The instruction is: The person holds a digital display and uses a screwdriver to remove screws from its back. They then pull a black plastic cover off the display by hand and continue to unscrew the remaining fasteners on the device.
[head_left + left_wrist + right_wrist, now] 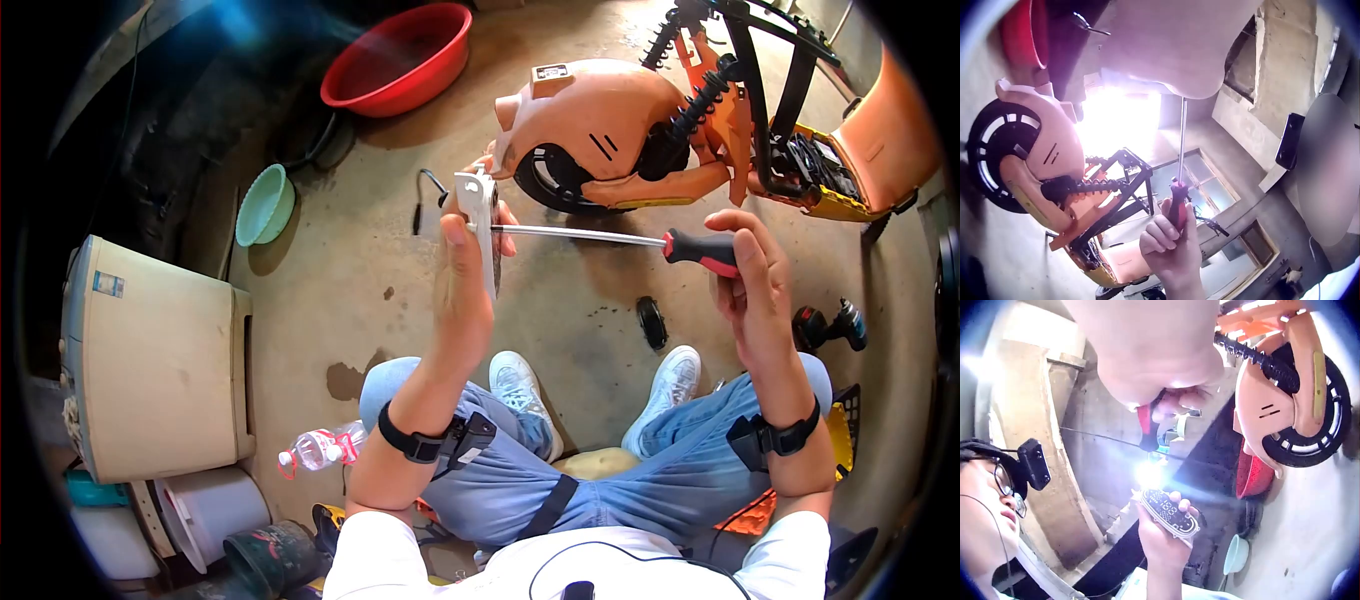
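Upright in my left hand (466, 275) is a vehicle's digital instrument display (490, 255), gripped between thumb and fingers. In the right wrist view, the dark oval face of the display (1169, 512) shows lit digits, with the left hand's fingers curled over its edge. My right hand (757, 295) holds a screwdriver (700, 250) by its black and red handle. The screwdriver's shaft runs level to the left, its tip at the back of the display. In the left wrist view, the right hand (1172, 250) has its fingers curled round the handle.
An orange scooter (610, 130), partly stripped, stands ahead. Beyond are a red basin (440, 60) and a green basin (265, 205). A power drill (832, 325) lies at right. To the left are a beige cabinet (165, 350) and a plastic bottle (318, 450).
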`<state>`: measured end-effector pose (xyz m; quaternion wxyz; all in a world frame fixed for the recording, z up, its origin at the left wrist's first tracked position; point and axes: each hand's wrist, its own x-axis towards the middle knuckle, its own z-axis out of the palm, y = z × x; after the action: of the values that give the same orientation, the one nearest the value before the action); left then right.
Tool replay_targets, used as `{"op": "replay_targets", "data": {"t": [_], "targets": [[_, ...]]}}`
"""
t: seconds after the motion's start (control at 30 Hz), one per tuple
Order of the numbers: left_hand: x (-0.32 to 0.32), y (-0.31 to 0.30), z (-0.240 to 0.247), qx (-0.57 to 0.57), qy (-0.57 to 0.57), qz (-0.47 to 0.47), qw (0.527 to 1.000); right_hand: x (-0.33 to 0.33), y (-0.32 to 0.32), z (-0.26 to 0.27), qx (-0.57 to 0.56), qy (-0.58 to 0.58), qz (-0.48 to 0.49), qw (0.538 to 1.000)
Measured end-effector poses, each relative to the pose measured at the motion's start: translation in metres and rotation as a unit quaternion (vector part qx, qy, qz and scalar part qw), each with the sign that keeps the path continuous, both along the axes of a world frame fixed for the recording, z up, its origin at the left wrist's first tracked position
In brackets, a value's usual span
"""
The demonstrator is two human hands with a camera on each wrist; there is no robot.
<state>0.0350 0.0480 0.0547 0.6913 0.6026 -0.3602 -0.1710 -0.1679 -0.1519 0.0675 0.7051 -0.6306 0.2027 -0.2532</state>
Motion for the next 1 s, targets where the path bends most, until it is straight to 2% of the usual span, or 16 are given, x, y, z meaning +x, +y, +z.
{"op": "replay_targets", "data": {"t": [0.03, 0.1, 0.13, 0.3, 0.37, 0.43, 0.5, 0.53, 0.67, 0.73, 0.83, 0.87, 0.9, 0.97, 1.0], "targets": [[0.000, 0.000, 0.001, 0.001, -0.002, -0.001, 1.000, 0.001, 0.002, -0.001, 0.001, -0.002, -0.001, 1.000], [-0.002, 0.000, 0.001, 0.012, 0.042, 0.020, 0.999, 0.006, 0.007, -0.004, -0.078, -0.042, -0.040, 0.995], [-0.003, 0.000, 0.001, 0.014, 0.041, 0.019, 0.999, 0.003, 0.003, -0.004, -0.082, -0.048, -0.009, 0.995], [-0.010, 0.001, 0.001, 0.024, 0.113, 0.005, 0.993, 0.002, -0.002, -0.003, -0.105, -0.077, -0.018, 0.991], [-0.011, 0.003, 0.000, 0.037, 0.129, 0.003, 0.991, -0.007, -0.008, 0.004, -0.049, 0.024, 0.031, 0.998], [-0.012, 0.004, 0.000, 0.031, 0.175, -0.013, 0.984, -0.005, -0.005, 0.005, -0.057, 0.044, 0.003, 0.997], [-0.016, 0.005, 0.002, 0.008, 0.195, -0.023, 0.981, 0.000, -0.004, 0.001, -0.146, -0.055, -0.035, 0.987], [-0.017, 0.004, 0.005, -0.016, 0.214, -0.032, 0.976, 0.004, 0.001, 0.005, -0.144, -0.071, -0.065, 0.985], [-0.023, -0.001, 0.015, 0.018, 0.138, -0.015, 0.990, 0.001, -0.001, 0.009, -0.132, -0.099, -0.052, 0.985], [-0.027, -0.001, 0.019, 0.111, 0.111, 0.024, 0.987, -0.007, -0.009, 0.012, -0.060, 0.002, 0.012, 0.998], [-0.022, -0.002, 0.014, 0.130, 0.115, 0.026, 0.985, -0.008, -0.010, 0.007, -0.095, 0.014, 0.011, 0.995], [-0.021, -0.003, 0.012, 0.130, 0.115, 0.026, 0.985, -0.002, -0.006, 0.004, -0.165, -0.053, -0.014, 0.985], [-0.021, -0.003, 0.010, 0.116, 0.115, 0.031, 0.986, 0.001, -0.004, 0.004, -0.165, -0.053, -0.014, 0.985], [-0.021, -0.004, 0.009, 0.102, 0.117, 0.036, 0.987, 0.004, -0.001, 0.004, -0.173, -0.123, -0.007, 0.977], [-0.020, -0.004, 0.010, 0.100, 0.120, 0.033, 0.987, 0.004, -0.002, 0.005, -0.168, -0.115, 0.004, 0.979]]}}
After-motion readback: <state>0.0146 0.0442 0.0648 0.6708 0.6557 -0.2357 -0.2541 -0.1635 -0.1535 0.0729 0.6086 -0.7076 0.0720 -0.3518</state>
